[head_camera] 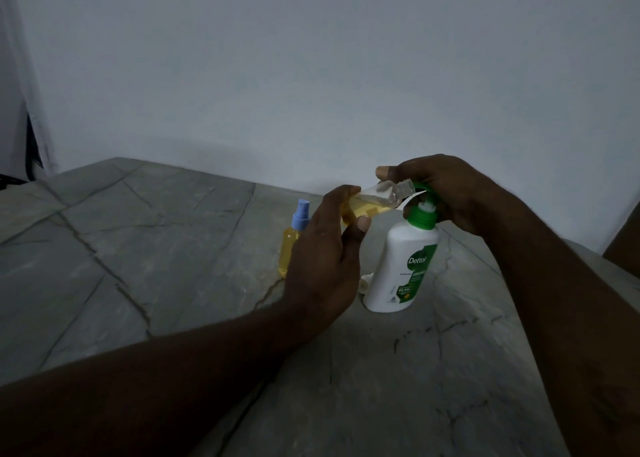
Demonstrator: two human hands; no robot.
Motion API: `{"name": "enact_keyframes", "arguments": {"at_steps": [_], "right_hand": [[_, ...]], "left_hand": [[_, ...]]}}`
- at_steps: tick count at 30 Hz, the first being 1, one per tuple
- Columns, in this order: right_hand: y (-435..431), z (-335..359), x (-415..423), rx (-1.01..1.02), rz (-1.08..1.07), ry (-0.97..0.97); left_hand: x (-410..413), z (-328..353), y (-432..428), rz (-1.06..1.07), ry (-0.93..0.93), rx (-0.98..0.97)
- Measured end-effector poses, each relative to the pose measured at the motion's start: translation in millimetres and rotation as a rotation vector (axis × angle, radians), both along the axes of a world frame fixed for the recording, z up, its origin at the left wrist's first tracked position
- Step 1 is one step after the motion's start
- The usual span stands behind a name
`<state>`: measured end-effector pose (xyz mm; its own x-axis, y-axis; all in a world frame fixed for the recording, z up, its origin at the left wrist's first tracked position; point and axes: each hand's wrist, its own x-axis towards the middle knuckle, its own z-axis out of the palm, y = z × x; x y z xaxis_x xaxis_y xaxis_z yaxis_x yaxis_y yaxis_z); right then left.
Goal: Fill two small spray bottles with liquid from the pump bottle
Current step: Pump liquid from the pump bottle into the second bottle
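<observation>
The fingers [363, 222] of the left hand [325, 248] pinch the open spray bottle [377, 200], holding it tilted with its threaded neck at the nozzle of the pump bottle [401, 266]. The fingers [384, 171] of the right hand [446, 193] curl over the green pump head.

1 of 2 looks done: the capped spray bottle [291, 245] stands on the desk [138, 248] behind the left hand, full of yellow liquid under a pale blue sprayer. The 2nd seems partly filled, so topping up and capping remain. A small white piece [365, 283] lying at the pump bottle's base may be its top.

The small bottles are clear, slim plastic. The pump bottle is smooth, white and round-shouldered. The desk is matte grey stone with dark veins.
</observation>
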<state>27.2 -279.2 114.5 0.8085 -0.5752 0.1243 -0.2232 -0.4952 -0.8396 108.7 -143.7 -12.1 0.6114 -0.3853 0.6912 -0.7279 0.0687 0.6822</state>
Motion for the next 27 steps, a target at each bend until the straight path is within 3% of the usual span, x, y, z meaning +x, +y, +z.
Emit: {"name": "enact_keyframes", "arguments": {"at_steps": [27], "right_hand": [[-3.2,0.2,3.2,-0.048,-0.027,0.008]], "left_hand": [[0.2,-0.4,-0.5,-0.001,0.000,-0.011]]}}
